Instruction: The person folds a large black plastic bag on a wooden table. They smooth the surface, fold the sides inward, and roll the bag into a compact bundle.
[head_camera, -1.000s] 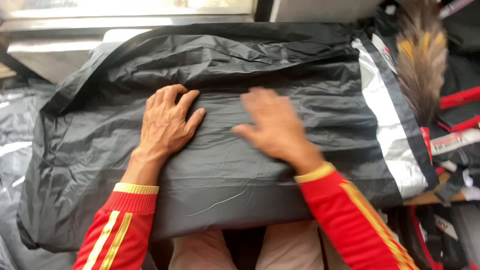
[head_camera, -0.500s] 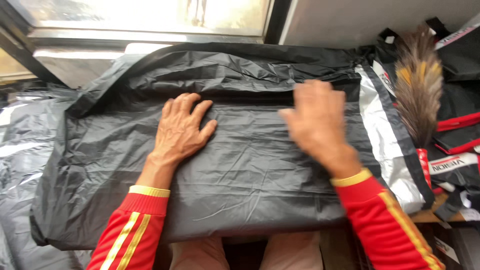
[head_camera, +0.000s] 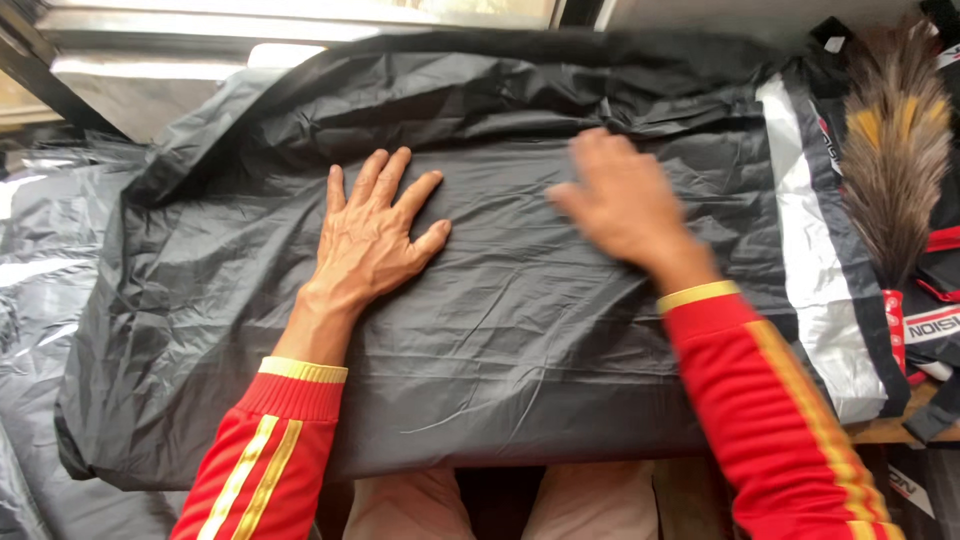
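Head view: looks down on two bare hands pressed on a folded dark garment.
Garment: black, crinkled rain-type fabric (head_camera: 480, 330), lies flat across the worktop, fills most of the frame; near edge just above the person's knees.
Reflective band: silver-grey strip (head_camera: 815, 290) along the garment's right end, w/ black edging.
Left hand: (head_camera: 375, 235) palm down, fingers spread apart, flat on the fabric left of centre; grips nothing.
Right hand: (head_camera: 625, 200) palm down on the fabric right of centre, near the upper fold; blurred, fingers roughly together, nothing clasped.
Sleeves: red w/ yellow stripes and yellow cuffs (head_camera: 300, 372).
Feather duster: brown and yellow plumes (head_camera: 895, 150), upright at far right, just beside the band.
Left side: more grey-black sheeting (head_camera: 40, 300), shiny, lying lower than the garment.
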